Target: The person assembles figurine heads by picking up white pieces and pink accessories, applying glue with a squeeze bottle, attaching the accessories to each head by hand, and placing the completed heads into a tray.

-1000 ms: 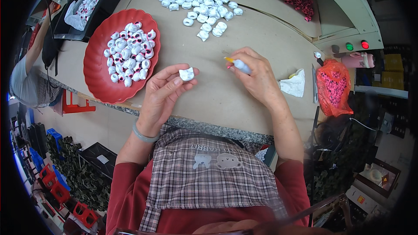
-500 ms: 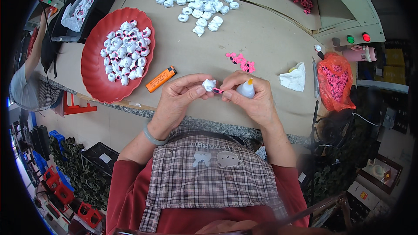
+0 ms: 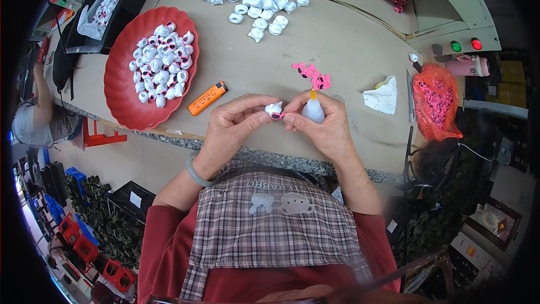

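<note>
My left hand [image 3: 233, 123] pinches a small white animal-head figure [image 3: 273, 107] between thumb and fingertips. Against its lower front sits a tiny pink sunglasses piece [image 3: 277, 116] with dark lenses, its right end at my right fingertips. My right hand [image 3: 333, 129] also keeps a small squeeze bottle [image 3: 313, 111] in its grasp, the yellow nozzle pointing away from me. Just beyond lie several loose pink sunglasses pieces [image 3: 315, 76]. Left of my hands rests an orange lighter [image 3: 207, 99]. Whether the glasses are fixed to the figure I cannot tell.
A red scalloped dish [image 3: 115, 73] holds white figures with pink glasses. Plain white figures [image 3: 256, 0] lie heaped at the back. A crumpled white wrapper [image 3: 381, 98] and a red bag [image 3: 434, 129] of pink pieces are on the right. Another person [image 3: 35, 121] is at far left.
The pink sunglasses have come up against the white figure, which has turned slightly. My right hand has moved a little left, and the bottle stands more upright, its nozzle swung away from me.
</note>
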Motion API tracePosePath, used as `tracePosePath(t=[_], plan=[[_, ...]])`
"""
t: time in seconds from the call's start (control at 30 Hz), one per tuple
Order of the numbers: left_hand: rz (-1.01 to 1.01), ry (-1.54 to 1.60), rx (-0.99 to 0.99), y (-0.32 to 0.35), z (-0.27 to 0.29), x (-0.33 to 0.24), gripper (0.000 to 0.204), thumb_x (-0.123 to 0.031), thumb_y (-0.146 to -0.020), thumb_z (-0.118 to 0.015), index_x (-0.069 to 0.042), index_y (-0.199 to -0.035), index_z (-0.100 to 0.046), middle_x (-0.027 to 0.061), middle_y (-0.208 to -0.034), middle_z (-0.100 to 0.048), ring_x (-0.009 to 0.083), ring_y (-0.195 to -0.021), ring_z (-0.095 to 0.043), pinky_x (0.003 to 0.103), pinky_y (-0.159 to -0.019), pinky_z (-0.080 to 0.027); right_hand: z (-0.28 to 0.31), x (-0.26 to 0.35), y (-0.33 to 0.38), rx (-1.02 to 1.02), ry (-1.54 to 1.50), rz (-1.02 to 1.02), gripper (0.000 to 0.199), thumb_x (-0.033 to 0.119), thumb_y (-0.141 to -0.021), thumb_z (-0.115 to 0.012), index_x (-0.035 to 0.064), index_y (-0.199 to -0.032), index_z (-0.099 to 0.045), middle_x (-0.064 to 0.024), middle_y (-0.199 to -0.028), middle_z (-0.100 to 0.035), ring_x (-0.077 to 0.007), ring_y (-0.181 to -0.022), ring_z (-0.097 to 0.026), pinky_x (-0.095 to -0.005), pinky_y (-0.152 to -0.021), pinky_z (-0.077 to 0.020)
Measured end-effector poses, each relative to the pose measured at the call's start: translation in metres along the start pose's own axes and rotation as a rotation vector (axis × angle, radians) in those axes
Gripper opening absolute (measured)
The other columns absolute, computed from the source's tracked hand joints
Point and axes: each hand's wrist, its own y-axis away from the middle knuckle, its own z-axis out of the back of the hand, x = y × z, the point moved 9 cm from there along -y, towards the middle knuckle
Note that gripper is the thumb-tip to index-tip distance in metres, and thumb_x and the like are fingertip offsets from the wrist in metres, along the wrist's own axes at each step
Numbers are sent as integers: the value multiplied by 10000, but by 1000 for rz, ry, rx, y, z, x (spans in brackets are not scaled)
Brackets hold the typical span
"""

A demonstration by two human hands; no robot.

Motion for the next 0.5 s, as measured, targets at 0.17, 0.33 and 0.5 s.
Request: tracePosePath(t=[0.17,0.33,0.5], plan=[[-75,-92,26,0,-3,-5,253,9,-878,-605,37,-1129,-621,108,-1083,-632,163,-984,-619,278,-867,-513,0,1,1,-19,72,23,98,-2,-817,-694,-14,-880,-621,-54,-808,-643,-97,-701,-615,-230,-623,-511],[-138,-87,11,1,-6,-9,272,34,-867,-605,44,-1139,-609,123,-1103,-626,173,-1005,-620,286,-887,-511,1,13,8,-177,401,253,139,33,-768,-736,9,-858,-632,-83,-777,-653,-155,-658,-639,-273,-604,-504],[-111,-53,2,2,-5,-2,275,12,-883,-600,57,-1152,-562,149,-1131,-615,181,-1028,-615,300,-918,-500,3,8,12,-271,392,210,192,66,-757,-757,10,-866,-609,-96,-759,-666,-170,-668,-654,-288,-597,-505]])
